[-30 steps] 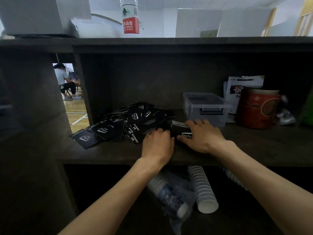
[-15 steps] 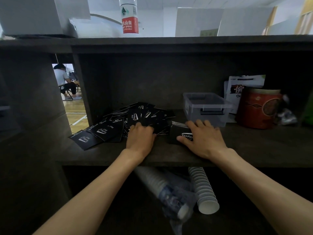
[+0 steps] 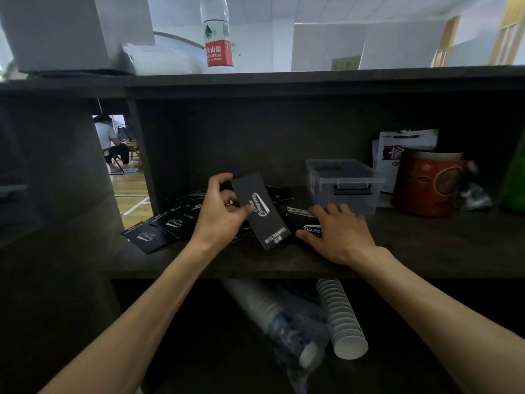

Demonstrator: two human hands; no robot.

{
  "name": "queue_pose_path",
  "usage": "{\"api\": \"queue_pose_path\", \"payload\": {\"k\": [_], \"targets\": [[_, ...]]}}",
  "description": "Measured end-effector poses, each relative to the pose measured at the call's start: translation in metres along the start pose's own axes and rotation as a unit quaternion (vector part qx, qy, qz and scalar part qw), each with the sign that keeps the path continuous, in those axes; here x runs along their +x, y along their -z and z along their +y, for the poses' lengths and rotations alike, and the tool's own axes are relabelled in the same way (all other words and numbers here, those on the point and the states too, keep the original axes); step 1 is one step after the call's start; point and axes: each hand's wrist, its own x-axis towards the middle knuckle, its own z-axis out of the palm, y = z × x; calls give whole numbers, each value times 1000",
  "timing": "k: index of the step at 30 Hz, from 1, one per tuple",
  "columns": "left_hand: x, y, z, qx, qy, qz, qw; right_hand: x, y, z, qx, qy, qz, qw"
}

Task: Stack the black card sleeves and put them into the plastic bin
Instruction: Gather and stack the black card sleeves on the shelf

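Note:
My left hand (image 3: 220, 213) holds one black card sleeve (image 3: 260, 211) with white print, lifted and tilted above the shelf. Behind and left of it lies a loose pile of black sleeves (image 3: 167, 226), spread toward the shelf's left end. My right hand (image 3: 339, 234) lies flat on a small neat stack of sleeves (image 3: 304, 223), pressing it onto the shelf. The clear plastic bin (image 3: 343, 183) stands just behind my right hand, open on top; I see nothing in it.
The dark wooden shelf (image 3: 426, 248) has a red tin (image 3: 426, 186) and a white bag (image 3: 403, 149) right of the bin. Stacks of paper cups (image 3: 339, 317) lie below. A water bottle (image 3: 217, 35) stands on top. A person sits far off at left.
My left hand went from beside the stack to the loose pile, then lifted one sleeve off it and brought it toward the stack. My right hand stayed on the stack.

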Motion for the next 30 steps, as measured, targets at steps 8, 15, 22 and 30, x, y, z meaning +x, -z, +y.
{"api": "queue_pose_path", "payload": {"k": [8,15,22,30], "targets": [[-17,-33,-20,113,-41,41,992,2,11,3,49,-4,-59,997],[-29,-57,-13,246,0,87,965,7,17,7,70,4,-100,992],[-45,-78,-5,479,-21,-11,878,7,16,7,70,4,-87,994],[-41,-84,-1,449,-90,-132,879,5,12,8,42,30,-59,997]]}}
